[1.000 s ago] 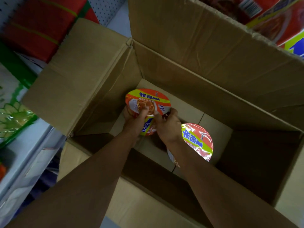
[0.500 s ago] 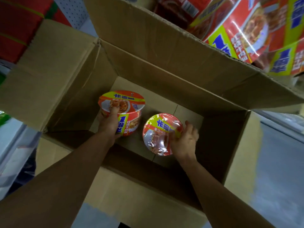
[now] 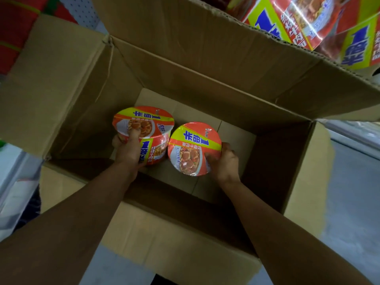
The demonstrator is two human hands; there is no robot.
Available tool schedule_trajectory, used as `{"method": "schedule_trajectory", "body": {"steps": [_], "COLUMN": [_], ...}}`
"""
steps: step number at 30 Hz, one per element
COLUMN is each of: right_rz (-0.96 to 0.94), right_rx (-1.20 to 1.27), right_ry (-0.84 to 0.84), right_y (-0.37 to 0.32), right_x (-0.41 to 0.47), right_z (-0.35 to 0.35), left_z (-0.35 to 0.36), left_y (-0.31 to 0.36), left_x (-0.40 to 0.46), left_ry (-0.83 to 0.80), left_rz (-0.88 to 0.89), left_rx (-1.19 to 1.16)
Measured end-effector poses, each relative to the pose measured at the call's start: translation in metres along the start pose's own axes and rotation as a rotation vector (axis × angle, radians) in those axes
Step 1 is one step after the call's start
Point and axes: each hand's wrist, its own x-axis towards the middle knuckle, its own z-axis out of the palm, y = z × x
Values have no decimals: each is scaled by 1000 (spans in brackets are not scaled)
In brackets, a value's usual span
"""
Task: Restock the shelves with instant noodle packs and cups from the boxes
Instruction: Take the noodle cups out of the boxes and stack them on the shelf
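Inside the open cardboard box, the left hand grips one noodle cup near the left wall, thumb on its lid. The right hand clasps a second noodle cup just beside it, tilted.

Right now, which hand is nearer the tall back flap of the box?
Left. The left hand, holding a noodle cup, sits deeper toward the back flap; the right hand is nearer you.
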Motion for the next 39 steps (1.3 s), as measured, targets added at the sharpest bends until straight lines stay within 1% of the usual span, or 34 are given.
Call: {"method": "schedule_trajectory", "body": {"steps": [4, 9, 15, 23, 29, 32, 34, 37, 39], "right_rz": [-6, -13, 51, 3, -29, -53, -83, -163, -159], "right_rx": [61, 65, 86, 114, 94, 87, 94, 54, 44], "right_ry": [-9, -5, -90, 51, 184, 209, 213, 189, 157], "right_y": [-5, -4, -2, -10, -32, -39, -45, -50, -50], "right_x": [4, 7, 6, -2, -6, -3, -1, 2, 0], "right_z": [2, 2, 7, 7, -3, -5, -3, 4, 6], "left_z": [-4, -6, -6, -8, -12, -8, -6, -9, -11], "left_y": [-2, -5, -10, -9, -6, -6, -6, -7, -8], "left_x": [5, 8, 9, 5, -1, -5, -3, 2, 4], "left_ry": [44, 43, 41, 60, 10, -22, -13, 2, -1], "left_rz": [-15, -4, -24, -11, 6, 17, 22, 21, 30], "left_rx": [1, 14, -9, -29, -28, -36, -35, -20, -5]}}
